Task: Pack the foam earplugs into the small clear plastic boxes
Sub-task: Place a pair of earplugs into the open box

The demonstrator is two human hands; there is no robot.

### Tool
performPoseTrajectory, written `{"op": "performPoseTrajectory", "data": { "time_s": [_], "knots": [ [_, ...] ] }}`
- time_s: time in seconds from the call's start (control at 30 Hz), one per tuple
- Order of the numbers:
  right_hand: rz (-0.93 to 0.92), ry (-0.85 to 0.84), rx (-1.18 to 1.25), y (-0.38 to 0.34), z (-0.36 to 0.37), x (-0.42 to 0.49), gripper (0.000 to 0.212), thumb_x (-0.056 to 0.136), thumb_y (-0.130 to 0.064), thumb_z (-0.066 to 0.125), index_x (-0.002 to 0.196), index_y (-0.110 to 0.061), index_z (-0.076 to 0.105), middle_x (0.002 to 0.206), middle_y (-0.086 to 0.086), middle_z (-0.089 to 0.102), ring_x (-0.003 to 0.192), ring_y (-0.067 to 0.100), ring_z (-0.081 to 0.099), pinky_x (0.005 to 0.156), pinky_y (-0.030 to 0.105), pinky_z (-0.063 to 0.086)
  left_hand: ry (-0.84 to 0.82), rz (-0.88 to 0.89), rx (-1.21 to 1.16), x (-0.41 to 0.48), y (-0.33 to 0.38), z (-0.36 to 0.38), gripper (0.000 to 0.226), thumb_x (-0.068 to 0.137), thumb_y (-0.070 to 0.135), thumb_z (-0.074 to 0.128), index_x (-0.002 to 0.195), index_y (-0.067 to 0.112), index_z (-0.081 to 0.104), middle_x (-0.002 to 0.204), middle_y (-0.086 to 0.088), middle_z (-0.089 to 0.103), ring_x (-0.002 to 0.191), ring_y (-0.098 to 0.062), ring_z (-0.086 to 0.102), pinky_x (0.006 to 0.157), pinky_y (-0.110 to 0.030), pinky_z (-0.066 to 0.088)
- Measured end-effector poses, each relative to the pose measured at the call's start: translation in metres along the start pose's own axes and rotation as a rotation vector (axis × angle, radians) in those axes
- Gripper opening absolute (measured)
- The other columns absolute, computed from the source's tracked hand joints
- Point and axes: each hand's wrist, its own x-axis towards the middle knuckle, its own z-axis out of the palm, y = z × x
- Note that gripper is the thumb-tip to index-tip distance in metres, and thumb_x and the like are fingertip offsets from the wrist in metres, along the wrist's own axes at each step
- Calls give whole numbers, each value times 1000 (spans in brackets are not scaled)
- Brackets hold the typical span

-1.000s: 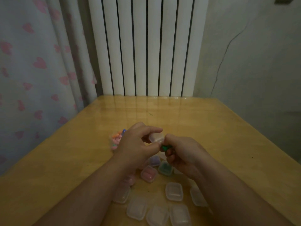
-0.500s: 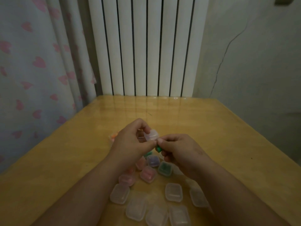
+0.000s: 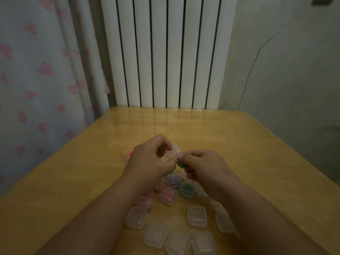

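Note:
Above the table my left hand (image 3: pixel 149 162) grips a small clear plastic box (image 3: pixel 173 152) between thumb and fingers. My right hand (image 3: pixel 204 168) touches the box's near edge with its fingertips and holds a green foam earplug (image 3: pixel 181 164) in its curled fingers. Under my hands lie closed boxes with earplugs inside: a purple one (image 3: pixel 173 181), a green one (image 3: pixel 187 189) and a pink one (image 3: pixel 167 196). Several empty clear boxes (image 3: pixel 197 216) sit nearer to me. A small pile of loose coloured earplugs (image 3: pixel 128 153) shows left of my left hand, mostly hidden.
The wooden table (image 3: pixel 257 162) meets a white radiator (image 3: pixel 165 52) at its far edge. A curtain with pink hearts (image 3: pixel 36 80) hangs on the left, a grey wall on the right.
Both hands rose a little and moved away from me with the box. The right hand's fingertips came onto the box's edge, the green earplug still in that hand.

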Motion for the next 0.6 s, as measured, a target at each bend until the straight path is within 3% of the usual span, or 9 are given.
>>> {"op": "performPoseTrajectory", "data": {
  "time_s": [0.17, 0.3, 0.4, 0.5, 0.6],
  "knots": [
    [18, 35, -70, -1, 2, 0, 13, 82, -14, 66, 78, -5, 75, 61, 5, 58, 53, 13, 48, 53, 27, 41, -25, 32, 59, -2, 6, -2, 23, 73, 35, 76, 91, 34, 61, 84, 13, 65, 82, -2, 61, 68, -24, 53],
    [69, 77, -69, -1, 2, 1, 16, 79, -15, 67, 69, -3, 71, 59, 7, 51, 51, 16, 42, 50, 29, 35, 6, -11, -62, -3, 12, -1, 18, 80, 31, 74, 94, 34, 63, 80, 12, 68, 78, 1, 63, 63, -13, 50],
    [101, 70, -75, 0, 0, 0, 17, 80, -18, 69, 76, -2, 74, 61, 6, 54, 54, 17, 43, 52, 30, 37, 24, -73, -208, -1, 14, -2, 11, 90, 29, 66, 96, 39, 64, 75, 7, 71, 68, -6, 65, 56, -18, 51],
    [103, 37, -74, -3, -3, 0, 12, 82, -18, 70, 79, -7, 75, 64, 3, 58, 57, 14, 46, 53, 28, 39, 3, -99, -314, 2, 10, -3, 30, 98, 19, 54, 107, 46, 64, 81, -1, 70, 75, -13, 68, 67, -26, 57],
    [87, 19, -69, -5, -5, -1, 11, 84, -18, 71, 83, -7, 74, 66, 4, 59, 56, 13, 47, 52, 25, 41, -32, -143, -378, 2, 8, -5, 40, 100, 5, 45, 104, 38, 69, 89, 0, 67, 75, -17, 69, 69, -30, 59]
  ]
}}
